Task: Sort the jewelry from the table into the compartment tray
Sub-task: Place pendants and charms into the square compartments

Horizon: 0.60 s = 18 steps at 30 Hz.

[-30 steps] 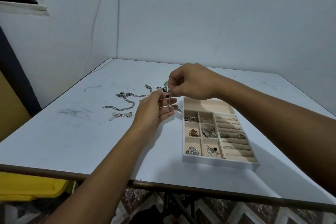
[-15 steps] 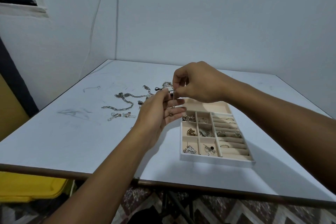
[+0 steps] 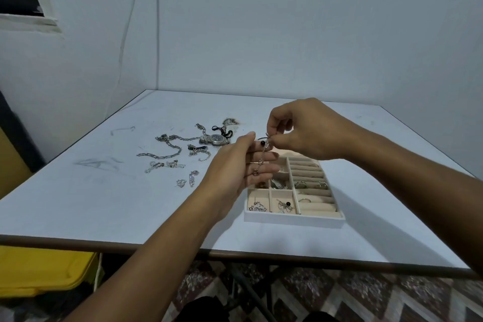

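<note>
Your right hand (image 3: 300, 131) pinches the top end of a thin chain (image 3: 263, 154) between thumb and forefinger, other fingers curled. Your left hand (image 3: 235, 167) is spread flat, its fingers (image 3: 269, 156) straight and stacked behind the chain, which drapes down across them. As far as I can tell it's touching, not gripping. The chain carries a black bead (image 3: 262, 143) near the top and small charms (image 3: 255, 172) lower down. It hangs in the air over the far left part of the compartment tray (image 3: 292, 220), not in any compartment yet.

Risks, my read:
- Single pinch point. If it slips, the chain likely drops into the small left cells (image 3: 257, 195), which already hold pieces, and tangles there.
- Charms can snag between your left fingers when you pull away, and a tug could jerk the chain out of the pinch.
- Lowering it bunched instead of feeding it in end-first invites knots or spill over a divider.
- Your hands hide the far cells, so I can't tell which is free. Check before releasing.
- On the table (image 3: 104, 204), the watch (image 3: 215, 139) lies against the loose chains (image 3: 167, 150). Lifting one may drag the others.
- Small pieces (image 3: 187, 180) sit near your left wrist, and a sweep could scatter them.
</note>
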Each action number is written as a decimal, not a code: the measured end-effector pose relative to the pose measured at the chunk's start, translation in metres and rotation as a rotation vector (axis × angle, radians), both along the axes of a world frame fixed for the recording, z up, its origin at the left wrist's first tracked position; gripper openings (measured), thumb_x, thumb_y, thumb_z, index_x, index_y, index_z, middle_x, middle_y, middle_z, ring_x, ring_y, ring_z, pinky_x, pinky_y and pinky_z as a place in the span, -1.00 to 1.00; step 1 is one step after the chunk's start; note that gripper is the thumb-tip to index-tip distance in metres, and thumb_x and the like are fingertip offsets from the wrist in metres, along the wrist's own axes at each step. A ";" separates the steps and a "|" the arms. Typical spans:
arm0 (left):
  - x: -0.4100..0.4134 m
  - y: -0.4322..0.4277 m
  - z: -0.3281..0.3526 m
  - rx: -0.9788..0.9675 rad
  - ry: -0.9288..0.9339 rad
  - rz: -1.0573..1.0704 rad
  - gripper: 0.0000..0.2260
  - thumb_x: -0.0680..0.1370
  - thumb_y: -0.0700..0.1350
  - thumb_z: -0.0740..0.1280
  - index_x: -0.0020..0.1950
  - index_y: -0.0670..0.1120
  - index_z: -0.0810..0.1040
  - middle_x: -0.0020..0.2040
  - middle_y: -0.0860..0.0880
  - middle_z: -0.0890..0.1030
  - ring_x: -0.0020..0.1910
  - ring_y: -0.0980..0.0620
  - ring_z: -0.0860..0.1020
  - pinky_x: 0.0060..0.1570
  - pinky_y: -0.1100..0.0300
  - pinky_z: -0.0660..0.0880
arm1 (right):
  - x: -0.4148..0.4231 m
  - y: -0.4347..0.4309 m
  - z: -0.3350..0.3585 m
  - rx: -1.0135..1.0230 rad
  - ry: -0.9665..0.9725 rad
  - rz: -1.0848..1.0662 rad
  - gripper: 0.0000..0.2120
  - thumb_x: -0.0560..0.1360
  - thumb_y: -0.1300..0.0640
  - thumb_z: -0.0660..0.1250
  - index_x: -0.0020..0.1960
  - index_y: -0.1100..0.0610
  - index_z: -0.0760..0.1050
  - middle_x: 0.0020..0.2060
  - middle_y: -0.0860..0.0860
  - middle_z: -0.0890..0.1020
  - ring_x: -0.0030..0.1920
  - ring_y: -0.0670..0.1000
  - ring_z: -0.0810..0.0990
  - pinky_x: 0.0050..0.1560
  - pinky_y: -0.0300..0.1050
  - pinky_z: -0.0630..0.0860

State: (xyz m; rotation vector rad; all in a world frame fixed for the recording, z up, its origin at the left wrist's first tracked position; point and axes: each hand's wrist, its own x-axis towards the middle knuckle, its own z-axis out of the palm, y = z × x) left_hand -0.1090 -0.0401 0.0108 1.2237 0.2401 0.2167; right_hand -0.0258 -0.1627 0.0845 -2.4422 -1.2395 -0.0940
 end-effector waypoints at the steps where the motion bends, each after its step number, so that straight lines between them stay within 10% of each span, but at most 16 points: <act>1: -0.001 -0.003 0.000 0.012 0.004 -0.007 -0.66 0.64 0.01 0.13 0.05 -0.23 0.53 -0.18 -0.12 0.69 -0.14 -0.11 0.65 0.07 -0.01 0.56 | -0.001 -0.004 0.000 0.003 0.003 -0.004 -0.93 0.42 0.13 0.40 -0.21 -0.03 0.58 -0.30 -0.16 0.60 -0.15 -0.12 0.55 -0.09 -0.16 0.45; 18: -0.006 -0.036 -0.007 0.192 0.075 -0.084 -0.63 0.64 0.06 0.12 -0.09 -0.16 0.58 -0.20 -0.15 0.68 -0.19 -0.09 0.65 0.05 -0.05 0.59 | -0.013 -0.046 -0.031 0.041 0.041 -0.071 -0.94 0.41 0.12 0.38 -0.23 -0.02 0.55 -0.31 -0.16 0.59 -0.15 -0.13 0.52 0.04 -0.10 0.40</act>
